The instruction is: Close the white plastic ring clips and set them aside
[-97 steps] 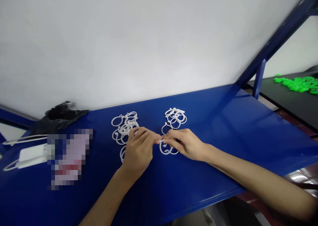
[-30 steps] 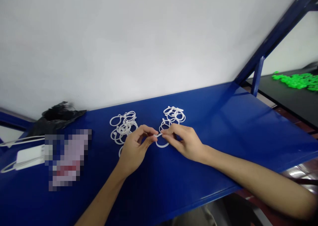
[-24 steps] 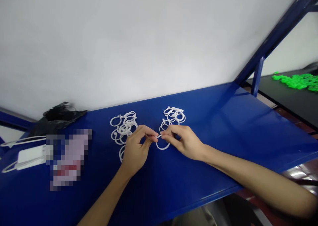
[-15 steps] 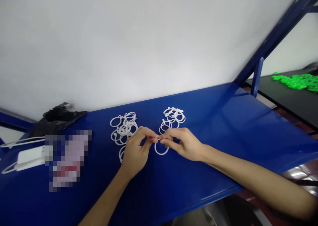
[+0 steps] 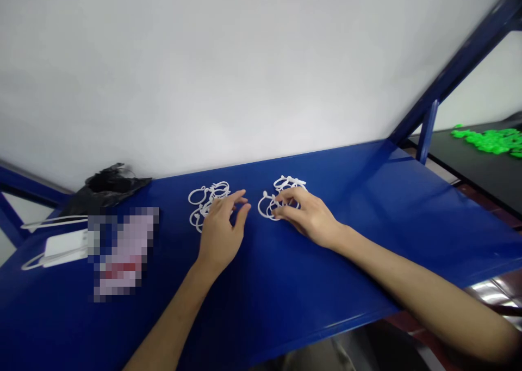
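Note:
My left hand (image 5: 222,224) hovers at the right side of a pile of white plastic rings (image 5: 197,197). Its fingers are spread, with nothing between thumb and forefinger, and it covers part of that pile. Each ring is a thin hoop with a small knob or loop. My right hand (image 5: 312,216) is over a second, smaller group of white rings (image 5: 281,183). Its thumb and forefinger are apart beside a white ring (image 5: 260,208) at the group's near left edge. Whether the fingertips still touch this ring is unclear. Other rings are partly hidden behind the right hand.
Both groups lie on a blue metal table (image 5: 367,197) against a white wall. To the left are a black plastic bag (image 5: 110,180), a white power strip with cable (image 5: 67,247) and a pixelated pinkish item (image 5: 132,246). Green pieces (image 5: 493,141) cover a black table at right.
My hands have come apart. The ring pinched between them has gone to the right-hand group with my right hand. My left hand has opened and moved up slightly beside the left pile.

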Available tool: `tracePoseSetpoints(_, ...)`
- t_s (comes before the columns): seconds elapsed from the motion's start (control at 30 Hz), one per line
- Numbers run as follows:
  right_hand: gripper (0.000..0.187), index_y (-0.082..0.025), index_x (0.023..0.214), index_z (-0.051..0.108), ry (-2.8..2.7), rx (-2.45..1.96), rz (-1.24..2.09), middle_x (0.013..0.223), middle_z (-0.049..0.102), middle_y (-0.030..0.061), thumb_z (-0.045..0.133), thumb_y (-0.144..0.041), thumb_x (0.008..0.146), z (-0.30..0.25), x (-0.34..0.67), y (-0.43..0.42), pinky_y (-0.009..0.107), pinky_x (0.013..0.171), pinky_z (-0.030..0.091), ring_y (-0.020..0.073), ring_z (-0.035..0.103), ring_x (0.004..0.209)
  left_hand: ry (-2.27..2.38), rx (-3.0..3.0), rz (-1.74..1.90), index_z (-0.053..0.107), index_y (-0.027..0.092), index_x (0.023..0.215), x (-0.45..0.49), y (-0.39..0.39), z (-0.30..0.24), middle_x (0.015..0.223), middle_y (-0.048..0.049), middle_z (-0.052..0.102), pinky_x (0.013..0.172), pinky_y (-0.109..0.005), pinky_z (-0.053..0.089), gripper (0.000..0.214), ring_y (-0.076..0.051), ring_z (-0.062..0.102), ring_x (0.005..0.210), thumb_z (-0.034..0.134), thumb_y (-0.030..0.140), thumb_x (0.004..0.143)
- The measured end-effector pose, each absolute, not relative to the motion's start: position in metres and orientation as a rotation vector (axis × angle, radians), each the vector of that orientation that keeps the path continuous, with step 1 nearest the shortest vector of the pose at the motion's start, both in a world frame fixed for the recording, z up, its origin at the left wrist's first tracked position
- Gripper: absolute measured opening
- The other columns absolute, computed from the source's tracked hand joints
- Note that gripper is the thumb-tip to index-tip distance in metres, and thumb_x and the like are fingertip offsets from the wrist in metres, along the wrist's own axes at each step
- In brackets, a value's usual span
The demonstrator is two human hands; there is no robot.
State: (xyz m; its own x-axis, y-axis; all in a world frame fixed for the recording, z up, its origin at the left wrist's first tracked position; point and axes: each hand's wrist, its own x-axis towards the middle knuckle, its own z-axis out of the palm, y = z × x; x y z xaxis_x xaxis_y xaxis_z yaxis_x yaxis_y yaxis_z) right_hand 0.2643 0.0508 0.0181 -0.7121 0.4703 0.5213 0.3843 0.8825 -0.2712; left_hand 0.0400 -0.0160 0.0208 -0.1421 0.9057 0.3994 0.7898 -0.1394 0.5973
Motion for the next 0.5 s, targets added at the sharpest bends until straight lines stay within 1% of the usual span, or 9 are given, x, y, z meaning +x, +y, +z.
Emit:
tracePoseSetpoints(0.07, 0.023, -0.023, 0.101, 0.069, -2.414, -0.68, 0.115, 0.115, 0.059, 0.0087, 0.047, -0.025, 0.101, 0.015, 0.264, 0.06, 0.035, 0.077, 0.051, 0.0208, 0.057, 0.096, 2.235, 2.177, 0.951, 0.065, 0.018, 0.119, 0.033, -0.015, 0.023, 0.113, -0.0103, 0.07, 0.095, -0.048, 0.046, 0.033, -0.03, 0.058, 0.108, 0.049, 0.034, 0.095)
tracePoseSetpoints(0.1, 0.022, -0.023, 0.1, 0.07, -2.4, -0.704, 0.067, 0.116, 0.059, 0.009, 0.048, -0.026, 0.1, 0.013, 0.264, 0.065, 0.035, 0.077, 0.05, 0.0216, 0.056, 0.096, 2.352, 2.234, 0.8, 0.066, 0.017, 0.118, 0.029, -0.015, 0.024, 0.116, -0.0118, 0.068, 0.094, -0.051, 0.045, 0.033, -0.033, 0.055, 0.11, 0.049, 0.032, 0.095)
tracePoseSetpoints(0.17, 0.02, -0.024, 0.099, 0.071, -2.396, -0.737, -0.017, 0.116, 0.058, 0.0094, 0.052, -0.028, 0.099, 0.009, 0.263, 0.074, 0.035, 0.076, 0.048, 0.023, 0.054, 0.097, 2.505, 2.248, 0.515, 0.066, 0.017, 0.118, 0.021, -0.015, 0.025, 0.119, -0.014, 0.065, 0.088, -0.052, 0.046, 0.034, -0.037, 0.053, 0.11, 0.05, 0.032, 0.093)
tracePoseSetpoints(0.23, 0.019, -0.024, 0.099, 0.072, -2.411, -0.763, -0.064, 0.114, 0.059, 0.0097, 0.055, -0.03, 0.098, 0.005, 0.262, 0.079, 0.035, 0.074, 0.048, 0.0236, 0.054, 0.097, 2.55, 2.236, 0.359, 0.066, 0.017, 0.12, 0.016, -0.015, 0.025, 0.119, -0.0149, 0.064, 0.085, -0.05, 0.046, 0.035, -0.037, 0.053, 0.11, 0.051, 0.034, 0.093)
tracePoseSetpoints(0.33, 0.019, -0.023, 0.098, 0.073, -2.42, -0.773, -0.092, 0.113, 0.059, 0.011, 0.057, -0.031, 0.097, 0.004, 0.262, 0.08, 0.037, 0.077, 0.049, 0.0237, 0.054, 0.095, 2.541, 2.231, 0.31, 0.065, 0.017, 0.119, 0.013, -0.014, 0.022, 0.117, -0.0143, 0.064, 0.085, -0.049, 0.046, 0.035, -0.036, 0.053, 0.109, 0.05, 0.034, 0.093)
tracePoseSetpoints(0.43, 0.021, -0.02, 0.102, 0.072, -2.401, -0.759, -0.082, 0.112, 0.059, 0.0125, 0.057, -0.033, 0.097, 0.006, 0.263, 0.079, 0.04, 0.08, 0.05, 0.0234, 0.053, 0.095, 2.51, 2.236, 0.327, 0.065, 0.018, 0.117, 0.013, -0.014, 0.021, 0.114, -0.0136, 0.065, 0.086, -0.047, 0.046, 0.032, -0.034, 0.053, 0.109, 0.05, 0.033, 0.093)
tracePoseSetpoints(0.5, 0.022, -0.019, 0.103, 0.072, -2.388, -0.755, -0.073, 0.111, 0.059, 0.0131, 0.057, -0.033, 0.097, 0.007, 0.264, 0.077, 0.04, 0.08, 0.051, 0.0233, 0.053, 0.095, 2.481, 2.235, 0.353, 0.063, 0.018, 0.119, 0.012, -0.013, 0.021, 0.115, -0.0132, 0.065, 0.086, -0.046, 0.046, 0.033, -0.034, 0.054, 0.108, 0.051, 0.033, 0.093)
